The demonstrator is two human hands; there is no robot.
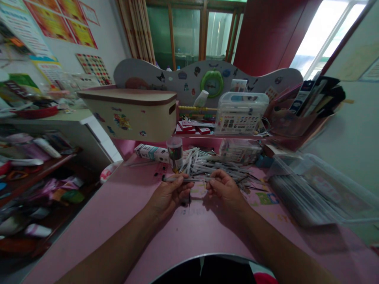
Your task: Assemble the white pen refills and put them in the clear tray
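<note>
A slim pen (pixel 194 180) with a clear barrel and a dark left end lies level between my hands, above the pink desk. My left hand (pixel 168 195) is closed around its left part, thumb on top. At the right end, the fingertips of my right hand (pixel 226 190) are pinched on the pen; what exactly sits between them is partly hidden. Just beyond both hands spreads a pile of thin white and clear pen parts (pixel 201 161). A small dark piece (pixel 186 201) rests on the desk below my left hand.
A clear cup (pixel 174 152) and a long printed box (pixel 152 152) stand behind my left hand. On the right, a clear plastic tray (pixel 314 193) holds many thin sticks. A cream bin (pixel 130 114) and a clear handled case (pixel 241 114) occupy the shelf above the desk.
</note>
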